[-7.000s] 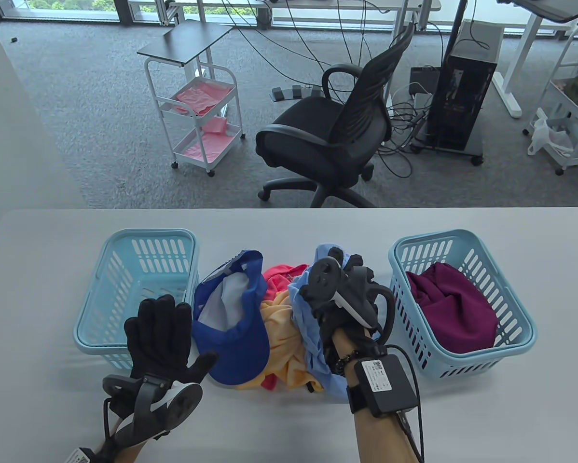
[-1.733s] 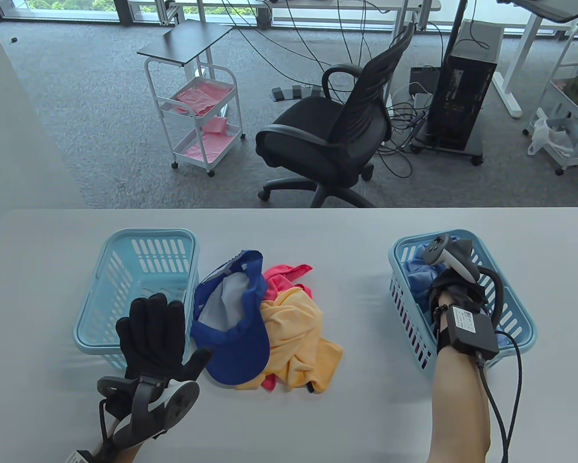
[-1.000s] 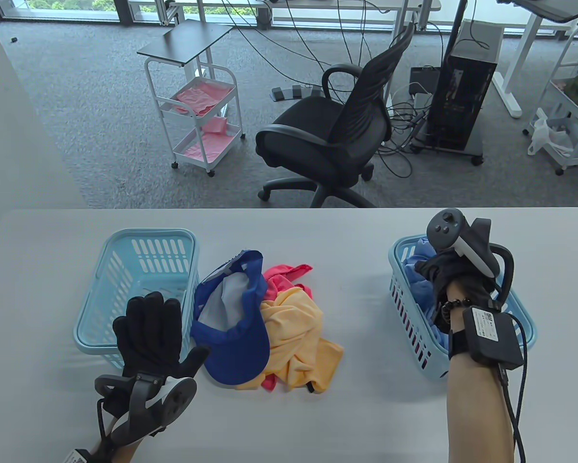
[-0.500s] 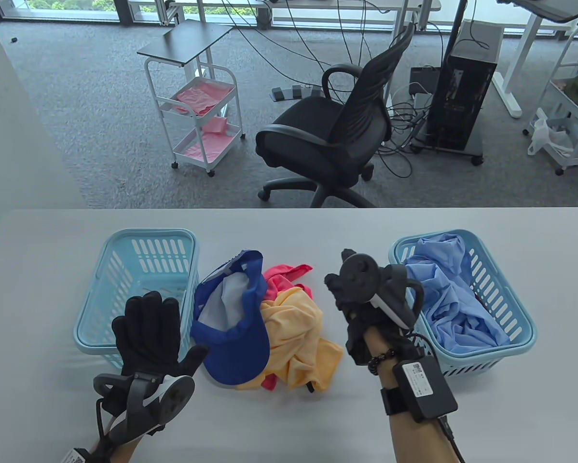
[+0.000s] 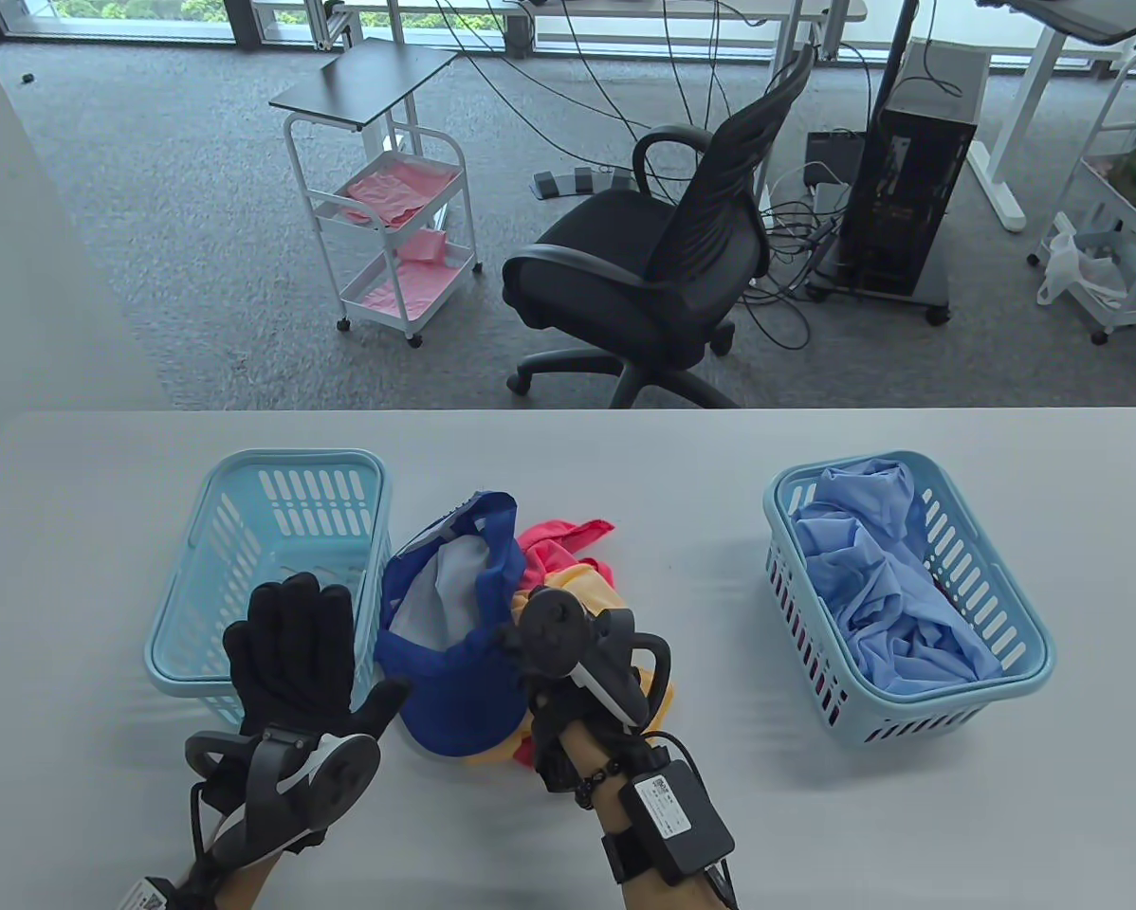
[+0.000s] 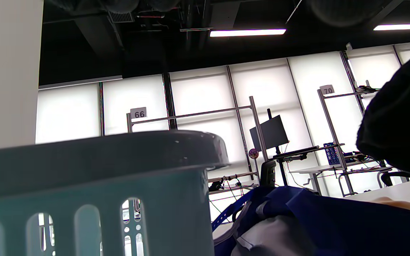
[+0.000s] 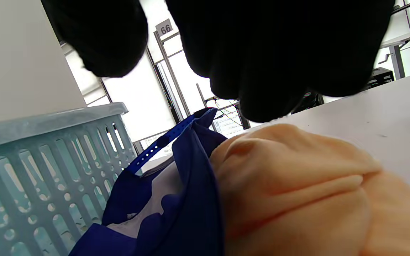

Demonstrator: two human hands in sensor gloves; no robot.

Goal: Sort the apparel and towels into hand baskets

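A blue cap (image 5: 445,682), an orange cloth (image 5: 587,586) and a pink cloth (image 5: 560,535) lie heaped mid-table between two light-blue baskets. The left basket (image 5: 293,460) holds nothing; the right basket (image 5: 1023,607) holds a light-blue shirt (image 5: 871,588). My right hand (image 5: 522,646) is low over the heap, where cap and orange cloth meet. In the right wrist view its fingers (image 7: 262,53) hang just above the orange cloth (image 7: 297,185) and the cap (image 7: 187,199), gripping nothing. My left hand (image 5: 293,645) lies open and flat beside the left basket.
In the left wrist view the left basket wall (image 6: 94,167) is close, with the cap (image 6: 315,220) beside it. The white table (image 5: 815,815) ends at a far edge, with an office chair (image 5: 644,275) and a cart (image 5: 397,209) behind it.
My right hand left the light-blue shirt in the right basket, came out empty and moved left and down onto the heap. My left hand stayed put.
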